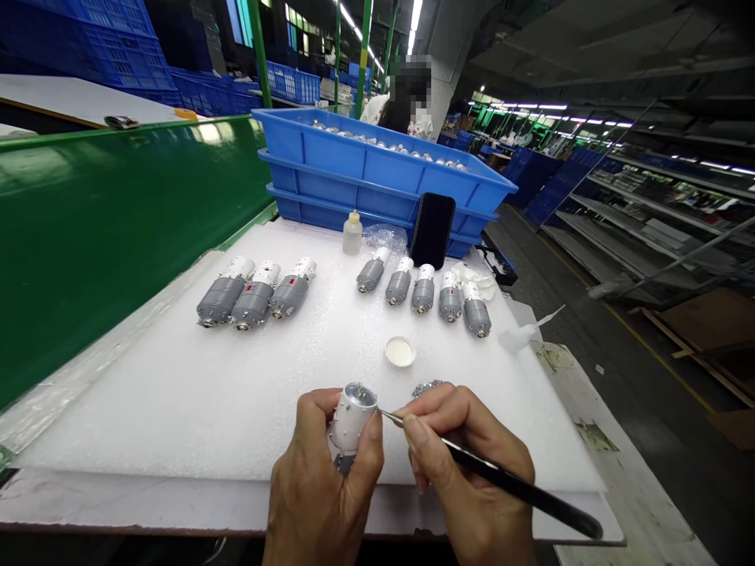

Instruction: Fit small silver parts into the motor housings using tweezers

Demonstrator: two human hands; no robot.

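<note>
Low in the middle, my left hand (327, 479) is closed around a small white and grey cylindrical model (352, 420), its open white end tilted up. The lower grey part is mostly hidden by the fingers. My right hand (472, 464) pinches black tweezers (519, 483) with a thin metal tip, which meets the right side of the white rim. Just beyond the right fingers lies a pile of tiny silver parts (427, 387), partly covered by that hand. A shallow round white dish (399, 352) sits farther back on the white foam sheet (177, 409).
Three similar models (253, 297) lie at left, several more (423, 289) at back right. Behind stand a small bottle (352, 233), a phone (433, 230) and stacked blue crates (377, 169). A translucent dropper bottle (519, 336) lies right; a person (406, 102) is beyond the crates.
</note>
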